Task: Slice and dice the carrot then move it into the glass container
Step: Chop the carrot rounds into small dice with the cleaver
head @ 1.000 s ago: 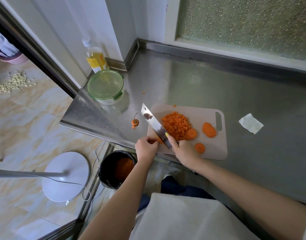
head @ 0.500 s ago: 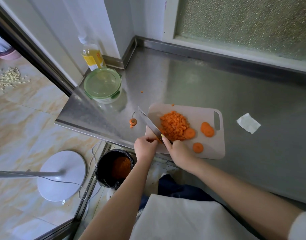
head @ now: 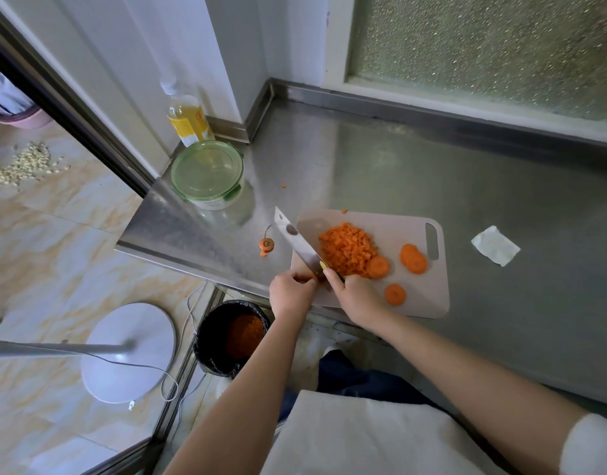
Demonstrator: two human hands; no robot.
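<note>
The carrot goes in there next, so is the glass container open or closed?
Closed: the green lid lies flat over the glass container, covering its mouth. Whether the clips are latched, I cannot tell.

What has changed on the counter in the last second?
Little. The knife turned edge-on briefly, then showed its flat side again. The left hand and right hand stay at its lower end. The diced carrot, carrot slices and glass container have not moved.
</note>
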